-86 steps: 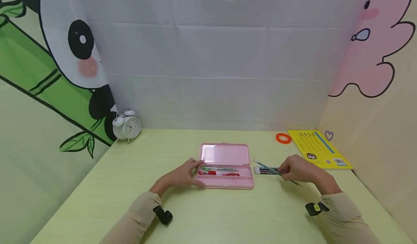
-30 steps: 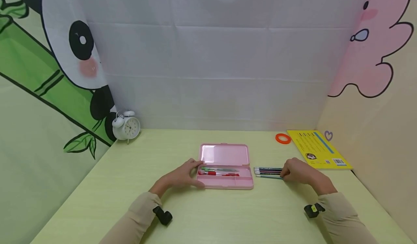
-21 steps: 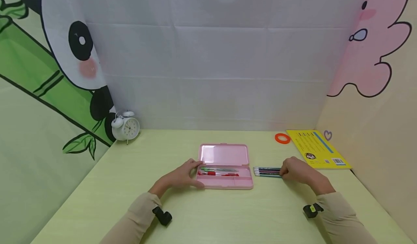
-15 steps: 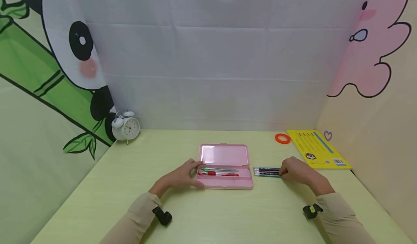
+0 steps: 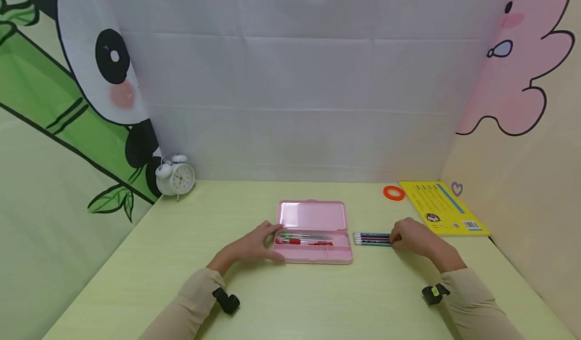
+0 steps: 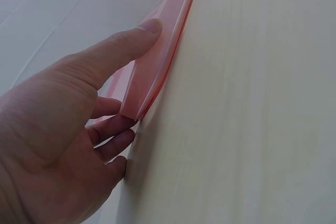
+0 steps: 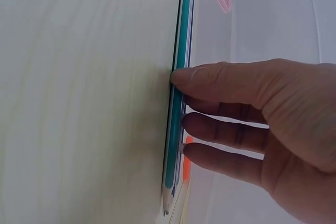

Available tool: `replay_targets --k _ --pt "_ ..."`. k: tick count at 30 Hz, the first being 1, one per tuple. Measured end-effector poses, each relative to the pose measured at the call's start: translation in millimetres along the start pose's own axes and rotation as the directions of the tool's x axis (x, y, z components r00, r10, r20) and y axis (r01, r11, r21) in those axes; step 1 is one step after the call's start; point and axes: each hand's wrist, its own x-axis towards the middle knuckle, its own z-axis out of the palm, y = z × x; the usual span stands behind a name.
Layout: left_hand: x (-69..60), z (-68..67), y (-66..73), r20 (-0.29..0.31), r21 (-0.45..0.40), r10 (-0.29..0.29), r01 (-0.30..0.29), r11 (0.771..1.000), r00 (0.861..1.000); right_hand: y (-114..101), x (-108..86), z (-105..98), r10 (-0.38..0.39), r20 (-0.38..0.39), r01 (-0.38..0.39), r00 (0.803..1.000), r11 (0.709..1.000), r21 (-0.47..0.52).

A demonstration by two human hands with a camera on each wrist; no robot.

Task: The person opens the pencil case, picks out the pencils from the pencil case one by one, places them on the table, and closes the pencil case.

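An open pink pencil case (image 5: 313,254) lies on the table in the head view, its lid folded back. Inside are a green pen (image 5: 290,236) and red pens (image 5: 290,241). My left hand (image 5: 254,243) grips the case's left end, thumb at the front corner and fingers behind, as the left wrist view shows. To the right of the case, several pencils (image 5: 372,239) lie side by side. My right hand (image 5: 415,239) pinches them near their right ends. In the right wrist view, the thumb presses a green pencil (image 7: 176,129) with a sharpened tip; the fingers sit across the row.
At the back left stands a white alarm clock (image 5: 177,177). An orange tape roll (image 5: 393,193) and a yellow book (image 5: 445,209) lie at the back right, the book against the side wall. A white cloth (image 5: 295,93) hangs behind the table (image 5: 295,299).
The green pencil, earlier slanted across the others in my right hand, has come down to lie parallel against the row's near side. My left hand has stayed on the case.
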Motion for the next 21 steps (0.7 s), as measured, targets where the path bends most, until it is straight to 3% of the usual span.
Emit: replay_targets --k 21 --pt "0.0 0.0 1.0 -0.001 -0.001 -0.013 0.013 1.0 1.0 -0.4 -1.1 -1.2 0.014 -0.001 -0.014 1.0 1.0 0.014"
